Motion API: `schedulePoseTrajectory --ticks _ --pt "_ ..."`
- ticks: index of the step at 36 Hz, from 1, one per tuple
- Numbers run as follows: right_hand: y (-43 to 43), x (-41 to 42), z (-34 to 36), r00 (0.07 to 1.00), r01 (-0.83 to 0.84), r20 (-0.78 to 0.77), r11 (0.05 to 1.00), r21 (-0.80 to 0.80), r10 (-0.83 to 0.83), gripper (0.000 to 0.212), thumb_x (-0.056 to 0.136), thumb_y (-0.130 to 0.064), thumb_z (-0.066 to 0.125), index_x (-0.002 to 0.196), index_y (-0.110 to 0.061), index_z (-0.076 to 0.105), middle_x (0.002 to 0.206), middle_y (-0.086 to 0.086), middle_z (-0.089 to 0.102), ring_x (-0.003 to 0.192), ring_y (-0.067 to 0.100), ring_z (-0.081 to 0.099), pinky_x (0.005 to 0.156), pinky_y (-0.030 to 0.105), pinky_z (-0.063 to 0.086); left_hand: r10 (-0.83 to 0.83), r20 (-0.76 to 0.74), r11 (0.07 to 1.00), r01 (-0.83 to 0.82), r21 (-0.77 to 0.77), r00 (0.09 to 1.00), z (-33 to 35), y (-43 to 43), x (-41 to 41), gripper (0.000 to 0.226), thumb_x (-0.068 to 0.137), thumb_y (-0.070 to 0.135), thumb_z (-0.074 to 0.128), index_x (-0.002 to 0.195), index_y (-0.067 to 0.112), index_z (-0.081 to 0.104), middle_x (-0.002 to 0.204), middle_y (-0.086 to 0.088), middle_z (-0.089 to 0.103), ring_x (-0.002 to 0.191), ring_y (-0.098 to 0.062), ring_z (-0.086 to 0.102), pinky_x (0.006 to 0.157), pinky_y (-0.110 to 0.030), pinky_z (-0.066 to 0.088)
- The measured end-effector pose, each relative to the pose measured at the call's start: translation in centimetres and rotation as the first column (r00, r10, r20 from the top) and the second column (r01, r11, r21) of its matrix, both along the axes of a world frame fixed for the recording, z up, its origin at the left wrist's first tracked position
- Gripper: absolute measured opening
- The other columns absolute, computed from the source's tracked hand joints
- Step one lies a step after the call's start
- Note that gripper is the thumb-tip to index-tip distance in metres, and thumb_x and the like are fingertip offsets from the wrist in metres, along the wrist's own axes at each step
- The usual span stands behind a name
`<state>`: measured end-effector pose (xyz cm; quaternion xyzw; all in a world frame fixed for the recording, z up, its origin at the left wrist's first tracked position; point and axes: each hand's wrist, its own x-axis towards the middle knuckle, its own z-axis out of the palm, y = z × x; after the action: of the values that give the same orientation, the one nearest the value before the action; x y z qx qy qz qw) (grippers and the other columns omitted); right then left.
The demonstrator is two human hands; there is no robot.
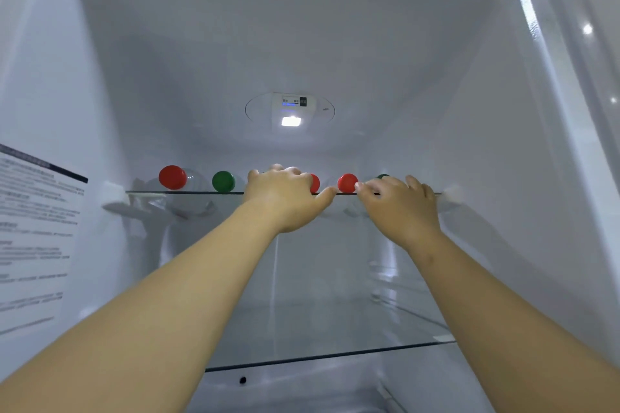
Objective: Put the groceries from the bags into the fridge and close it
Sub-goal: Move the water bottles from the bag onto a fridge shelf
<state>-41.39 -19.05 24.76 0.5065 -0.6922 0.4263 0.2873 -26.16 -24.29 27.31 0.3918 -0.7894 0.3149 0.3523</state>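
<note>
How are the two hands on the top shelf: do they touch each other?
Apart. The head view shows a clear gap between the thumb of the left hand and the right hand, where a red cap shows.

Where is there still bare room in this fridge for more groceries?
The lower glass shelf looks bare where visible. The upper shelf is crowded: bottles line its front, with the left hand and right hand among them.

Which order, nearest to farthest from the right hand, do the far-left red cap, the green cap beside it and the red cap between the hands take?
1. Red cap between the hands, beside the right hand.
2. Green cap, left of the left hand.
3. Far-left red cap, at the left end of the shelf.
</note>
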Motion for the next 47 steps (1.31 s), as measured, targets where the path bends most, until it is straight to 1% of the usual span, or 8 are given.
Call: schedulePoseTrajectory --ticks 5,8,11,18,28,33,38,47 --pt "1.0 1.1 -2.5 0.991 -0.13 0.024 0.989 -0.075 0.132 0.048 0.094 -0.044 0.04 0.14 -0.032 0.036 0.153 -0.004 0.022 0.144 0.023 0.001 0.115 0.039 0.012 -0.139 -0.061 0.99 0.14 0.009 0.988 -1.9 0.4 0.7 0.042 0.096 0.043 0.029 0.126 0.023 0.049 0.136 0.003 0.047 0.134 -0.021 0.03 0.107 -0.042 0.02" --pt "1.9 1.9 -4.3 0.971 -0.228 0.037 0.959 -0.171 0.238 0.048 0.093 -0.038 0.046 0.14 -0.032 0.037 0.154 -0.005 0.021 0.143 0.019 0.013 0.112 0.035 0.02 -0.28 -0.125 0.96 0.276 -0.051 0.952 -3.8 1.2 1.4 0.042 0.094 0.036 0.04 0.134 0.022 0.043 0.139 0.005 0.043 0.138 -0.019 0.025 0.113 -0.039 0.013" --pt "2.4 2.7 -6.5 0.958 -0.271 0.045 0.943 -0.194 0.284 0.046 0.09 -0.035 0.051 0.135 -0.029 0.043 0.145 -0.005 0.037 0.132 0.016 0.034 0.107 0.032 0.03 -0.386 -0.191 0.922 0.368 -0.124 0.903 -6.3 2.5 2.3 0.041 0.091 0.033 0.046 0.13 0.022 0.049 0.133 0.008 0.048 0.13 -0.014 0.034 0.106 -0.033 0.02" --pt "3.9 4.2 -13.2 0.96 -0.256 0.095 0.963 -0.084 0.263 0.038 0.088 -0.032 0.054 0.126 -0.026 0.052 0.129 -0.005 0.051 0.12 0.015 0.043 0.098 0.028 0.035 -0.398 -0.292 0.914 0.403 -0.045 0.87 -13.2 3.2 3.8 0.031 0.091 0.033 0.048 0.118 0.022 0.058 0.115 0.004 0.058 0.11 -0.017 0.047 0.085 -0.027 0.027" --pt "7.4 4.6 -21.3 0.959 -0.195 0.214 0.98 0.027 0.185 0.032 0.087 -0.034 0.055 0.119 -0.025 0.057 0.121 -0.007 0.054 0.113 0.01 0.045 0.089 0.02 0.034 -0.489 -0.3 0.811 0.554 0.189 0.819 -22.6 4.1 3.5 0.046 0.077 0.044 0.037 0.095 0.015 0.068 0.091 -0.002 0.067 0.088 -0.028 0.061 0.078 -0.041 0.048" --pt "10.6 4.7 -25.5 0.968 -0.076 0.245 0.993 0.088 0.053 0.033 0.087 -0.038 0.055 0.117 -0.024 0.06 0.118 -0.008 0.057 0.11 0.012 0.048 0.083 0.019 0.03 -0.544 -0.305 0.73 0.62 0.286 0.782 -26.5 5.6 2.4 0.044 0.078 0.042 0.037 0.095 0.015 0.068 0.09 -0.002 0.067 0.085 -0.027 0.061 0.074 -0.038 0.048" --pt "14.6 5.3 -30.7 0.951 0.048 0.287 0.968 0.246 -0.12 0.034 0.09 -0.041 0.051 0.123 -0.031 0.054 0.126 -0.015 0.051 0.118 0.007 0.042 0.102 0.024 0.03 -0.573 -0.324 0.621 0.657 0.427 0.752 -31.3 7.5 0.9 0.048 0.076 0.046 0.035 0.093 0.016 0.068 0.083 0.0 0.067 0.076 -0.022 0.064 0.07 -0.027 0.043" --pt "23.1 7.3 -37.0 0.84 0.098 0.466 0.923 0.372 -0.277 0.04 0.087 -0.052 0.041 0.123 -0.038 0.049 0.112 -0.03 0.038 0.116 -0.003 0.034 0.099 0.015 0.027 -0.666 -0.297 0.417 0.671 0.612 0.685 -38.0 13.9 -1.1 0.053 0.077 0.053 0.033 0.103 0.023 0.066 0.098 0.011 0.061 0.093 -0.012 0.056 0.076 -0.023 0.034"
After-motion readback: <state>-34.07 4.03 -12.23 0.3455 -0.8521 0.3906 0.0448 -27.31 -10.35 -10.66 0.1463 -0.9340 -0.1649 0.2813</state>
